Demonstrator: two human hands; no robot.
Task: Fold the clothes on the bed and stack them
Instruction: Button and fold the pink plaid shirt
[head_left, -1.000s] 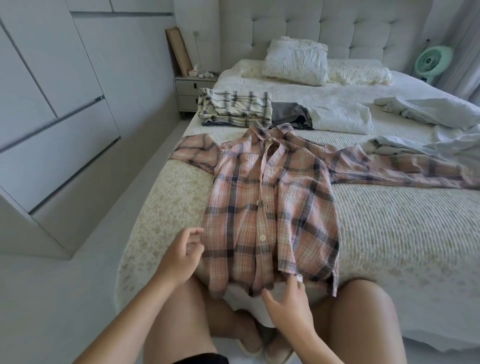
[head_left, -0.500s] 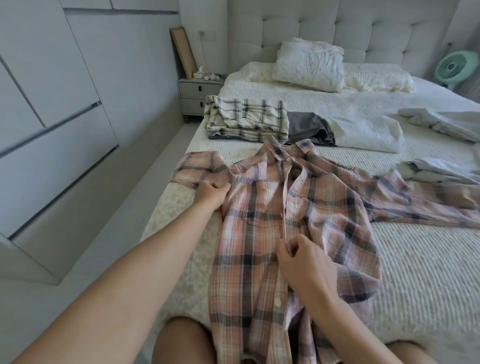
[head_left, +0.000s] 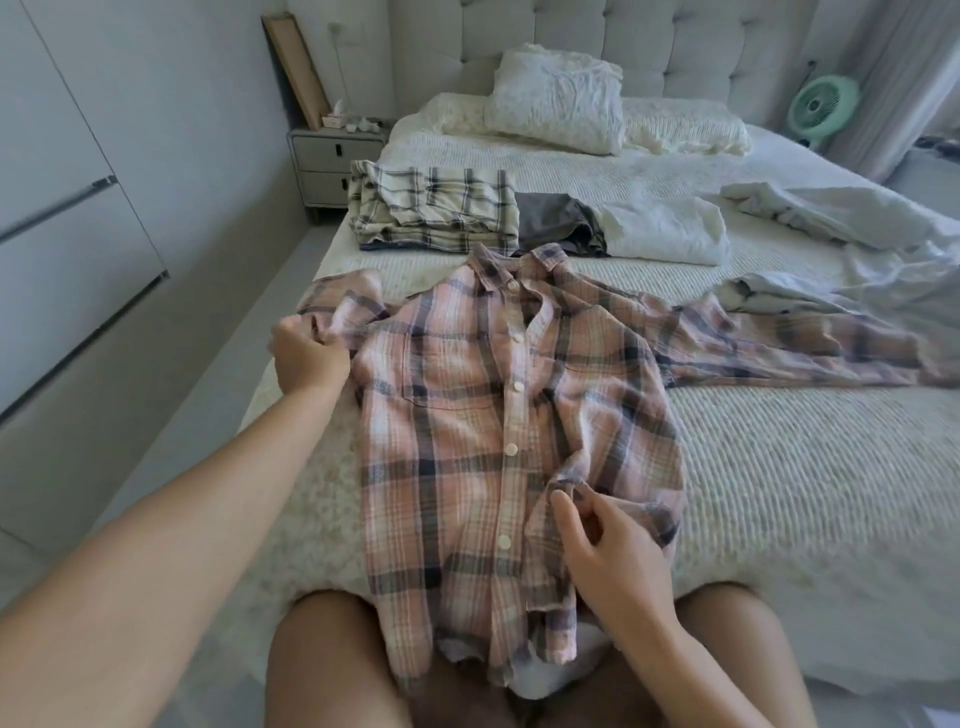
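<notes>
A pink plaid button shirt (head_left: 467, 415) lies front up on the bed (head_left: 779, 493), collar away from me, its hem hanging over the near edge. My left hand (head_left: 306, 358) grips the bunched fabric at the shirt's left shoulder and sleeve. My right hand (head_left: 602, 551) pinches a fold of the right front panel near the placket. The right sleeve (head_left: 805, 348) stretches out across the bed. Behind the shirt sits a folded cream plaid garment (head_left: 436, 213), with a grey garment (head_left: 561, 223) and a white one (head_left: 665, 228) beside it.
Crumpled pale clothes (head_left: 857, 228) lie at the right of the bed. Pillows (head_left: 561, 104) rest against the headboard. A nightstand (head_left: 332, 166) stands left of the bed, wardrobe doors (head_left: 78, 208) along the left wall, and a green fan (head_left: 821, 104) at the far right.
My left hand moved from the hem up to the left shoulder and took hold there, pulling outward. My right hand shifted right along the front panel and now pinches a fold.
</notes>
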